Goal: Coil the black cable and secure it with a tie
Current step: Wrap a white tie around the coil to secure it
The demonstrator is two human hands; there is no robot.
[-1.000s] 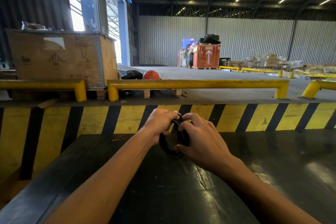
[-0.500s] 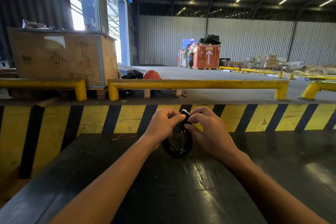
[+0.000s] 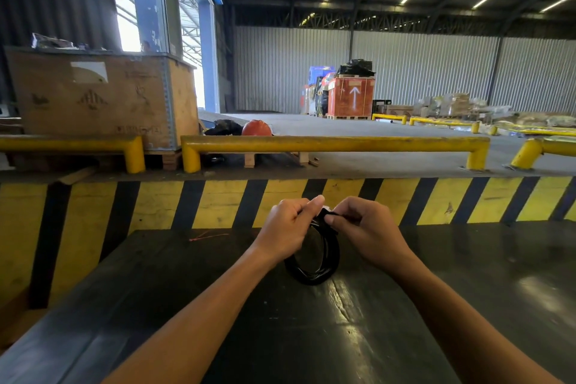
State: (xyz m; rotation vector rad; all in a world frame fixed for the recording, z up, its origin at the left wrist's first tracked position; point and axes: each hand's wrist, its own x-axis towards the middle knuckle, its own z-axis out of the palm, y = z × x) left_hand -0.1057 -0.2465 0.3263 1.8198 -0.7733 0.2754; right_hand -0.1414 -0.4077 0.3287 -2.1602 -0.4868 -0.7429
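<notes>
Both hands pinch the top of the coiled black cable [image 3: 314, 262]: the left hand [image 3: 288, 227] and the right hand [image 3: 366, 227] are closed on the tie [image 3: 327, 213] there. The coil hangs upright near the black table's [image 3: 467, 305] far edge, its lowest turns close above or on it. It looks light, springy and glossy, perhaps slick; best pinched across all turns at the top. Its opening faces roughly the camera.

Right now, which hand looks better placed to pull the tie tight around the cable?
Probably the right hand: its thumb and forefinger pinch the black tie at the top of the cable coil. The left hand grips the coil beside it, so it seems suited to steadying.
</notes>
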